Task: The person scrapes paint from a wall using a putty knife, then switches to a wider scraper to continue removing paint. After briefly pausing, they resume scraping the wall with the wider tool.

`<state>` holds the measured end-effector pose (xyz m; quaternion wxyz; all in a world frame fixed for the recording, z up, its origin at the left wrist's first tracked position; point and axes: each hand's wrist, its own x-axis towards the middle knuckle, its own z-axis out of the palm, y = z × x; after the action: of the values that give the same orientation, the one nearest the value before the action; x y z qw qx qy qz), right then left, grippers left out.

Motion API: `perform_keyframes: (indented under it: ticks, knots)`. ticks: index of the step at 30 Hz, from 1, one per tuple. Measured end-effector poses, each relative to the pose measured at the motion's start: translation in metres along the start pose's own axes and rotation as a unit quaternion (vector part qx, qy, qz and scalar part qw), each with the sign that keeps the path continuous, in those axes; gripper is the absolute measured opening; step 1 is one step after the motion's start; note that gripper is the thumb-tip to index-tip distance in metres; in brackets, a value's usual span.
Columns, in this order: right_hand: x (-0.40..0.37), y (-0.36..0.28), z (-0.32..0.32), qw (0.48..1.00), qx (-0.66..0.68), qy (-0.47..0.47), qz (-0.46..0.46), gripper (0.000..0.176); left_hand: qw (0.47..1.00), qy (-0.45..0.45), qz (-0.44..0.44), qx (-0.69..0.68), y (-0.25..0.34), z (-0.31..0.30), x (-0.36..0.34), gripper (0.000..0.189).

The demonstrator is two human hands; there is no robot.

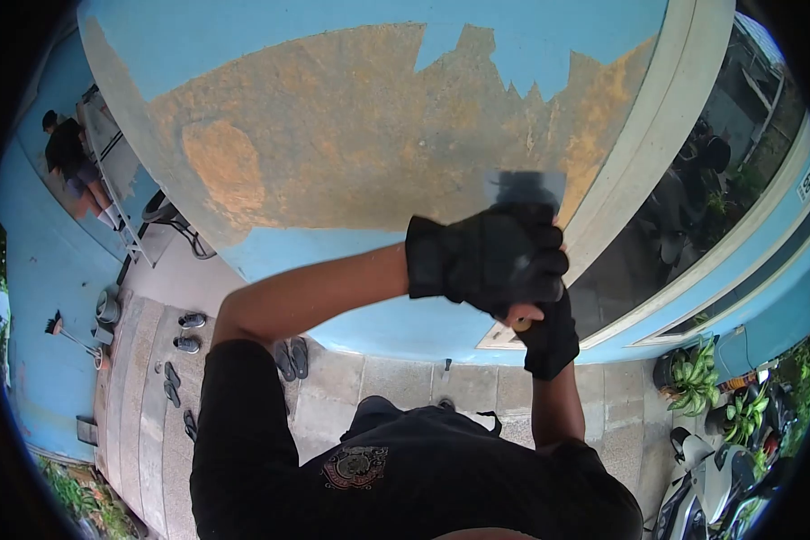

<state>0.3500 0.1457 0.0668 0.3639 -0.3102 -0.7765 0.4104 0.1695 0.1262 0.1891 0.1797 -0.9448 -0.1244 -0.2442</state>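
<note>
Both of my hands wear black fingerless gloves and are together in front of the wall (pixel 351 126), which has blue paint around a large bare brown patch. My left hand (pixel 495 256) is closed, its fingers wrapped at the base of a flat scraper blade (pixel 524 187). The blade lies against the bare patch near its lower right edge. Just below, my right hand (pixel 549 333) is closed around the yellowish end of the tool's handle, partly hidden behind my left hand.
At the far left a person (pixel 70 157) stands by a ladder (pixel 108 171). Shoes (pixel 187 344) and sandals lie on the tiled floor (pixel 333 382). A broom (pixel 56 324) leans at the left. A dark window (pixel 666 216), potted plants (pixel 693 378) and a motorbike (pixel 715 481) are at the right.
</note>
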Motion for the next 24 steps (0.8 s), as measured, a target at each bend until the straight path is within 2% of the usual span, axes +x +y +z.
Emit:
perform_keyframes:
  ticks: [1, 2, 3, 4, 5, 8, 9, 10, 12, 13, 14, 15, 16, 17, 18, 20, 21, 23, 24]
  knots:
    - [0.010, -0.002, -0.006, 0.986, -0.165, 0.033, -0.022, 0.040, 1.000, -0.012, 0.009, 0.012, -0.012, -0.006, 0.010, 0.031]
    - [0.020, -0.011, -0.008, 0.999, -0.001, 0.011, -0.030, 0.038, 0.999, -0.024, 0.019, 0.023, -0.023, -0.011, 0.019, 0.031]
    - [0.029, -0.025, -0.007, 0.986, 0.162, -0.010, -0.038, 0.037, 0.999, -0.021, 0.020, 0.020, -0.034, -0.017, 0.027, 0.031]
    - [0.036, -0.037, -0.006, 0.945, 0.322, -0.028, -0.044, 0.037, 0.998, -0.053, 0.032, 0.025, -0.046, -0.021, 0.033, 0.033]
    - [0.043, -0.043, -0.005, 0.879, 0.473, -0.045, -0.051, 0.037, 0.995, -0.086, 0.046, 0.030, -0.055, -0.024, 0.038, 0.036]
    - [0.068, -0.036, -0.002, 0.868, 0.492, -0.052, -0.048, 0.039, 0.993, -0.086, 0.077, 0.032, -0.079, -0.022, 0.049, 0.040]
    - [0.074, -0.035, 0.000, 0.835, 0.537, -0.080, -0.093, 0.036, 0.993, -0.082, 0.083, 0.034, -0.086, -0.019, 0.051, 0.040]
    - [0.079, -0.031, -0.001, 0.837, 0.533, -0.078, -0.095, 0.036, 0.994, -0.087, 0.066, 0.006, -0.092, -0.016, 0.052, 0.042]
    - [0.089, -0.027, -0.001, 0.760, 0.638, -0.115, -0.039, 0.021, 0.994, -0.092, 0.049, -0.021, -0.100, -0.013, 0.052, 0.045]
    - [0.089, -0.030, 0.000, 0.760, 0.638, -0.116, -0.042, 0.021, 0.994, -0.092, 0.040, -0.046, -0.103, -0.013, 0.052, 0.046]
    - [0.083, -0.036, 0.003, 0.693, 0.708, -0.133, -0.038, 0.021, 0.992, -0.094, 0.031, -0.073, -0.104, -0.012, 0.051, 0.048]
    - [0.082, -0.036, 0.006, 0.656, 0.741, -0.140, -0.036, 0.021, 0.992, -0.097, 0.032, -0.074, -0.106, -0.007, 0.049, 0.048]
    - [0.081, -0.035, 0.009, 0.618, 0.772, -0.146, -0.033, 0.021, 0.985, -0.144, 0.002, -0.097, -0.108, 0.000, 0.047, 0.048]
    - [0.084, -0.027, 0.012, 0.600, 0.772, -0.203, -0.047, 0.029, 0.974, -0.189, -0.027, -0.120, -0.110, 0.006, 0.046, 0.048]
    - [0.084, -0.024, 0.013, 0.584, 0.781, -0.215, -0.040, 0.032, 0.974, -0.189, -0.026, -0.121, -0.108, 0.004, 0.047, 0.048]
    - [0.086, -0.018, 0.013, 0.552, 0.798, -0.241, -0.025, 0.038, 0.991, -0.117, 0.012, -0.062, -0.106, 0.000, 0.046, 0.044]
    - [0.086, -0.019, 0.011, 0.562, 0.798, -0.219, -0.003, 0.038, 0.991, -0.118, 0.013, -0.065, -0.110, 0.005, 0.044, 0.044]
    - [0.089, -0.023, 0.006, 0.571, 0.797, -0.197, 0.020, 0.037, 0.969, -0.121, -0.085, -0.197, -0.122, 0.020, 0.037, 0.044]
    - [0.090, -0.025, 0.002, 0.628, 0.758, -0.170, 0.034, 0.038, 0.969, -0.120, -0.087, -0.199, -0.124, 0.027, 0.034, 0.044]
